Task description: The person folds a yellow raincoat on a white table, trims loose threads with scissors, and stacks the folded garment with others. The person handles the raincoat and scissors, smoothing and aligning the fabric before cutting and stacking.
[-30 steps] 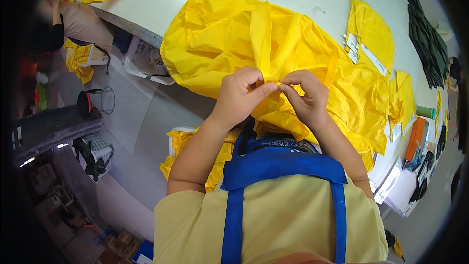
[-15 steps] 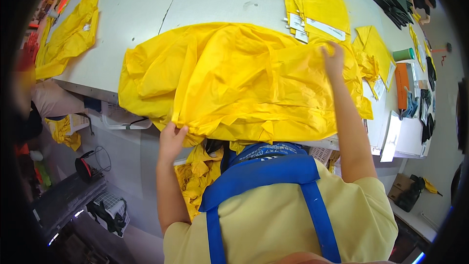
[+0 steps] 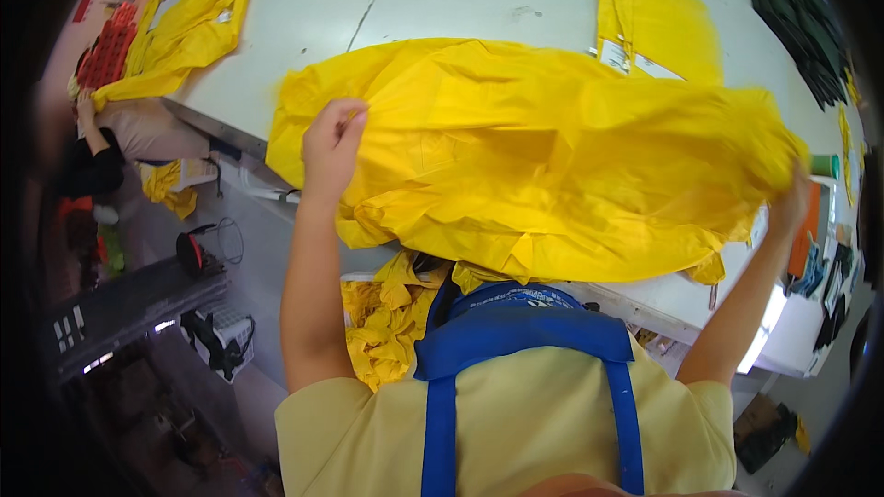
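Observation:
A large, smooth yellow garment lies rumpled across the near part of the white table, its front edge drooping at the table's rim. Its exact cut is hard to read through the folds. With fingers and thumb pinched together, my left hand grips the fabric near the garment's left end. My right hand, somewhat blurred, is closed on the garment's right end, out toward the table's right side. Part of the fabric between the hands is lifted and smeared by motion.
Yellow folded pieces with white tags lie beyond the garment. Dark green garments are stacked far right, with a green cylinder below them. Another yellow garment lies far left, near another person. Yellow cloth fills a container under the table's edge.
My left hand has moved up from the garment's front edge onto its left part. My right hand has gone right and nearer, drawing the garment's right end outward. The view has shifted left.

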`<control>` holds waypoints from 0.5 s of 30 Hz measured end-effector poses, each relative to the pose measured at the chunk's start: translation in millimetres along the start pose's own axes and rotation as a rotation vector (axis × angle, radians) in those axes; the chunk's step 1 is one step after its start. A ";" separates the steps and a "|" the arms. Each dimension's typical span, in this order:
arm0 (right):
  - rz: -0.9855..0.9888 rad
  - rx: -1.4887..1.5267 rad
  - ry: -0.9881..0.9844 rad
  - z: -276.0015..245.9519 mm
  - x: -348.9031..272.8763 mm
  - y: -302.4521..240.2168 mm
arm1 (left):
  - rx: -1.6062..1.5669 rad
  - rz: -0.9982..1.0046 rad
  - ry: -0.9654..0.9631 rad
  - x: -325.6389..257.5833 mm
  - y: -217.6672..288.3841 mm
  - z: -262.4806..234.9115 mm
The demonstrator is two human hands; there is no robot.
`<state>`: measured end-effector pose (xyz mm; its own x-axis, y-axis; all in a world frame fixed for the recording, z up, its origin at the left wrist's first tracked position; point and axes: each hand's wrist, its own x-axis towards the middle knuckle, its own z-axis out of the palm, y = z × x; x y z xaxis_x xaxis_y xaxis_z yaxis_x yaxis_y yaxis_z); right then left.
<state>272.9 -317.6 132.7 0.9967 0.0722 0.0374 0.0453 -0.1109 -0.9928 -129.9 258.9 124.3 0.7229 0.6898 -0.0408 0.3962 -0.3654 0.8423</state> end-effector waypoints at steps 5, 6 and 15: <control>-0.142 -0.280 0.155 -115.7 -43.4 -24.9 | 0.204 -0.626 -0.522 -95.3 -51.4 -47.4; -0.154 -0.456 0.093 -131.9 -48.8 -14.3 | 0.279 -0.857 -0.677 -107.4 -57.9 -53.4; 0.200 -1.381 -0.380 -107.1 -58.0 36.9 | 0.044 -0.214 0.386 -19.1 -94.1 -100.3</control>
<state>224.0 -432.0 106.1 0.9260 0.1708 -0.3368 0.1568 -0.9852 -0.0687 -237.8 342.8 99.8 0.3609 0.9326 -0.0012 0.5435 -0.2093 0.8129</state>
